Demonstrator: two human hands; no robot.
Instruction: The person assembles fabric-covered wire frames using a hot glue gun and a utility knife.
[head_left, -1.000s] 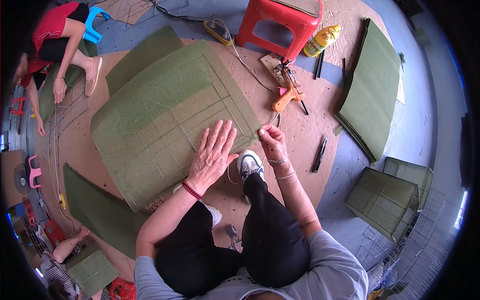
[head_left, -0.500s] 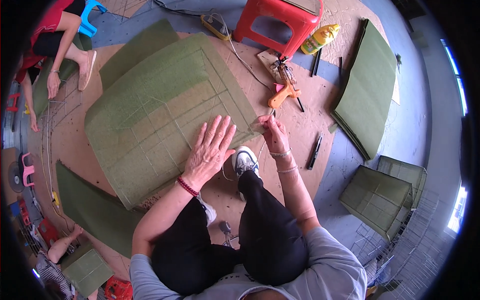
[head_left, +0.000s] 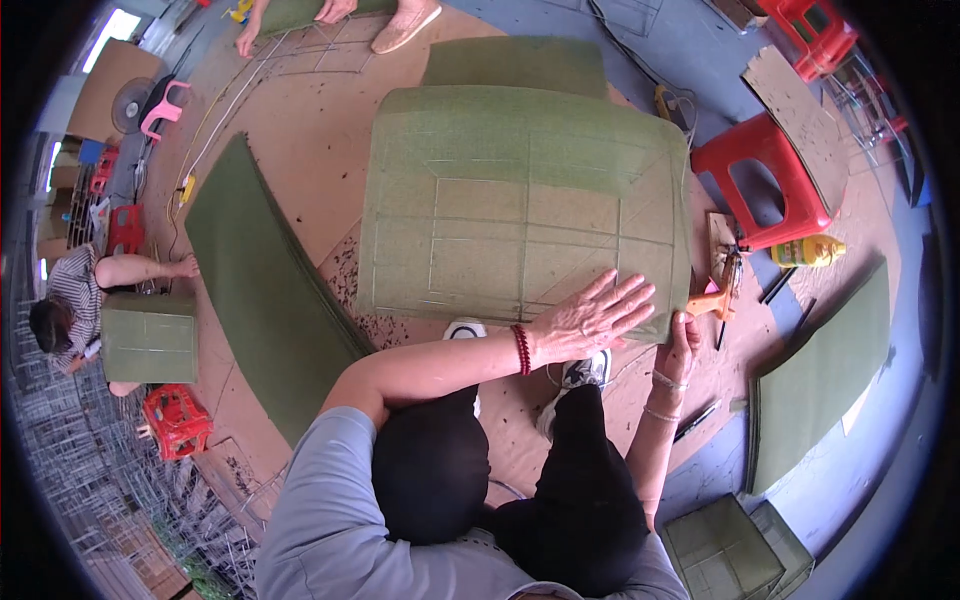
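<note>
A sheer green mesh sheet [head_left: 480,130] lies spread before me, with a thin wire frame [head_left: 530,240] showing through it. My left hand [head_left: 597,322] rests flat on the sheet's near edge towards its right corner, palm down and fingers stretched out. At that corner my right hand [head_left: 682,345] has its thumb and fingers pinched on the mesh sheet's edge. Just beyond the right hand, partly behind the corner, is an orange glue gun [head_left: 712,302] next to a small wooden board.
Green sheets are stacked at left [head_left: 270,290] and right [head_left: 825,385]. A red stool [head_left: 745,190] and yellow bottle [head_left: 808,251] stand far right. Mesh-covered boxes [head_left: 722,548] sit near right. One person [head_left: 75,300] works at left; another person's hands [head_left: 335,10] show at the far edge.
My view has swung round, so the sheet and both hands sit further right in it. The left hand still presses flat and the right still pinches the corner.
</note>
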